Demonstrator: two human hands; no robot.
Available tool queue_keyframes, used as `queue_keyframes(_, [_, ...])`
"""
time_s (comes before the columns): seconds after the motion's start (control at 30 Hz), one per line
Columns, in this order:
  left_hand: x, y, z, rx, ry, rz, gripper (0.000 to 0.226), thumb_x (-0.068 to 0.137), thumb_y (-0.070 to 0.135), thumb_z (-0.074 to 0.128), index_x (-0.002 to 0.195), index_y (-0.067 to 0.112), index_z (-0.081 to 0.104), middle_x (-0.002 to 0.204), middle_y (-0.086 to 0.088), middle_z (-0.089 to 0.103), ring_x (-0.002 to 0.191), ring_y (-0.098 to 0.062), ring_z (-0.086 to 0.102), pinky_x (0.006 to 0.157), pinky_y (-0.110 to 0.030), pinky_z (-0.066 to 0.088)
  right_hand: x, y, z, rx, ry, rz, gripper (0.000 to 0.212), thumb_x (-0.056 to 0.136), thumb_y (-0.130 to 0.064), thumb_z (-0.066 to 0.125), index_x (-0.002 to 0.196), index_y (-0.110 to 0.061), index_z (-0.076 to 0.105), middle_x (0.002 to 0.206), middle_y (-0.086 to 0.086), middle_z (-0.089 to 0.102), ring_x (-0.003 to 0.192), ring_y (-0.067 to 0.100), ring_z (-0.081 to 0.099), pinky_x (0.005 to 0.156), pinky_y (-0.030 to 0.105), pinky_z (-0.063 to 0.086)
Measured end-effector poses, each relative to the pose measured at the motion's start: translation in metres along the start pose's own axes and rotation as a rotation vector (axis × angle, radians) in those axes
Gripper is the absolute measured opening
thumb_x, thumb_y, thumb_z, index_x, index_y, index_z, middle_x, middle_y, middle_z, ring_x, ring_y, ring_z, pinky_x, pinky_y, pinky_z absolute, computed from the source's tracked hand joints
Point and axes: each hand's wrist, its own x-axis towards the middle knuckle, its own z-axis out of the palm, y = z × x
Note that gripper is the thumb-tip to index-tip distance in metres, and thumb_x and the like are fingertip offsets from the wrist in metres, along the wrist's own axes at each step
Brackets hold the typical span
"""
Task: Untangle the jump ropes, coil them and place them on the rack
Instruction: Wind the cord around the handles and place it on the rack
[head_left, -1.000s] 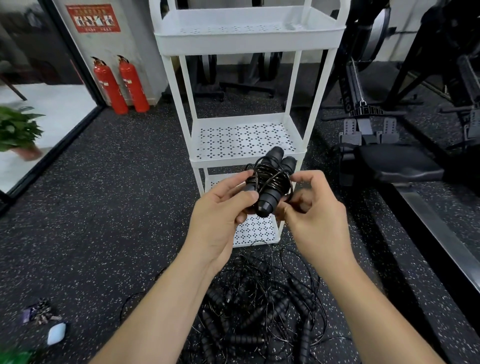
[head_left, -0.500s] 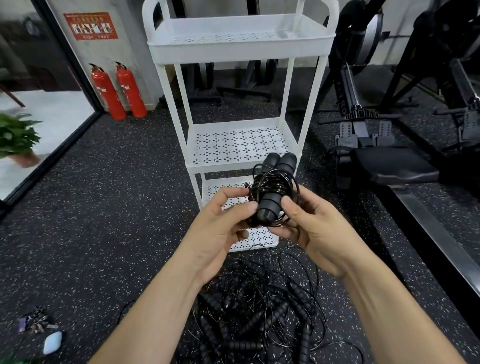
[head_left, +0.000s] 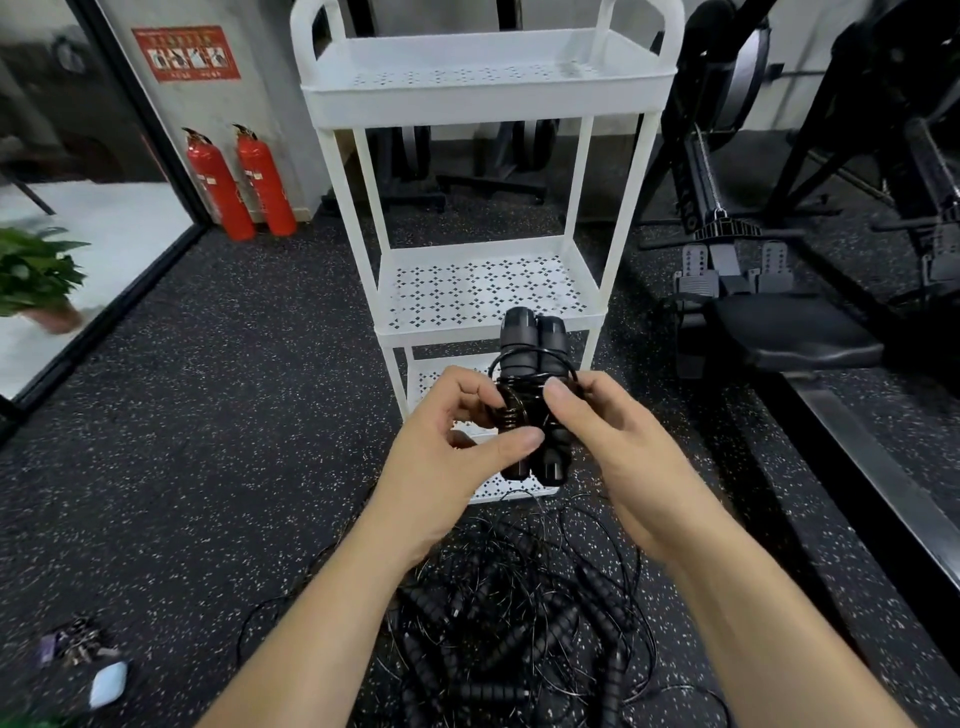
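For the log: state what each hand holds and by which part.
Both grip one coiled black jump rope with paired padded handles: left hand and right hand pinch its middle, where the cord is wrapped around the handles.

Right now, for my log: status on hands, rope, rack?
Left hand, right hand both grip coiled jump rope. Rack directly ahead. Tangled pile on floor before it.

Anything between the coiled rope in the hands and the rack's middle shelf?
Nothing visible. The left hand and right hand hold the coiled black jump rope before the white perforated three-tier rack; its middle shelf faces them unblocked. The tangled black ropes lie on the floor.
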Motion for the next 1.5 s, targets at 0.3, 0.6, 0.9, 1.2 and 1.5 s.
queue_keyframes(0.3, [0.001, -0.002, 0.002, 0.075, 0.075, 0.005, 0.072, 0.07, 0.058, 0.088, 0.128, 0.052, 0.046, 0.111, 0.01, 0.07, 0.112, -0.014, 0.068, 0.099, -0.055, 0.055, -0.002, 0.003, 0.01, 0.033, 0.001, 0.055, 0.029, 0.098, -0.035, 0.076, 0.124, -0.024, 0.07, 0.116, 0.006, 0.08, 0.103, 0.025, 0.078, 0.082, 0.036, 0.058])
queue_keyframes(0.6, [0.007, -0.004, -0.002, 0.03, -0.002, -0.033, 0.066, 0.075, 0.072, 0.082, 0.135, 0.058, 0.057, 0.129, 0.021, 0.064, 0.128, -0.004, 0.06, 0.112, -0.042, 0.049, -0.006, -0.006, 0.001, 0.024, -0.085, 0.079, 0.033, 0.096, -0.034, 0.076, 0.113, -0.008, 0.066, 0.097, 0.013, 0.079, 0.082, 0.026, 0.074, 0.071, 0.032, 0.059])
queue_keyframes(0.9, [0.01, 0.0, 0.007, -0.358, 0.071, -0.059, 0.046, 0.088, 0.035, 0.084, 0.129, 0.038, 0.063, 0.126, -0.007, 0.073, 0.108, -0.027, 0.073, 0.101, -0.055, 0.059, -0.009, 0.011, 0.029, -0.062, -0.094, 0.128, 0.035, 0.11, -0.053, 0.053, 0.127, -0.029, 0.073, 0.12, -0.002, 0.08, 0.119, 0.021, 0.073, 0.115, 0.055, 0.049])
queue_keyframes(1.2, [0.021, 0.003, 0.016, -0.653, 0.398, -0.254, 0.026, 0.105, 0.046, 0.063, 0.102, 0.021, 0.06, 0.104, -0.017, 0.07, 0.09, -0.03, 0.063, 0.087, -0.051, 0.056, -0.008, 0.019, 0.048, -0.089, 0.156, 0.116, 0.036, 0.1, -0.073, 0.052, 0.114, -0.044, 0.068, 0.106, -0.013, 0.078, 0.107, 0.014, 0.073, 0.107, 0.051, 0.055])
queue_keyframes(1.5, [0.045, 0.042, -0.004, -0.68, 0.376, -0.352, 0.037, 0.106, 0.049, 0.058, 0.112, 0.014, 0.068, 0.113, -0.021, 0.078, 0.091, -0.032, 0.074, 0.087, -0.05, 0.063, -0.009, -0.023, 0.046, -0.23, -0.058, 0.173, 0.053, 0.083, -0.055, 0.088, 0.125, -0.033, 0.066, 0.098, -0.001, 0.08, 0.084, 0.023, 0.081, 0.076, 0.045, 0.067])
